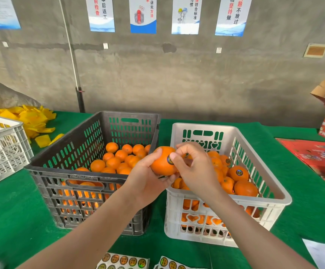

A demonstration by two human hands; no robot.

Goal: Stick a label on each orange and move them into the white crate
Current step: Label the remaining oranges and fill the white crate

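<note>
Dead centre, left hand [144,183] has its grip wrapped round an orange [160,164], right by the white crate [233,131]. Right hand [194,169] grip is curled, thumb pinning a round label [169,159] on; its print is unreadable. Poster [186,14] up top reads 符合标准.

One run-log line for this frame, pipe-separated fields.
step: labelling | left hand: holds orange | right hand: thumb presses label onto orange | white crate: packed oranges inside | black crate: waiting oranges inside

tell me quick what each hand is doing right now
left hand: grips the orange
right hand: fingers curled, thumb pressing the label onto that orange
</note>
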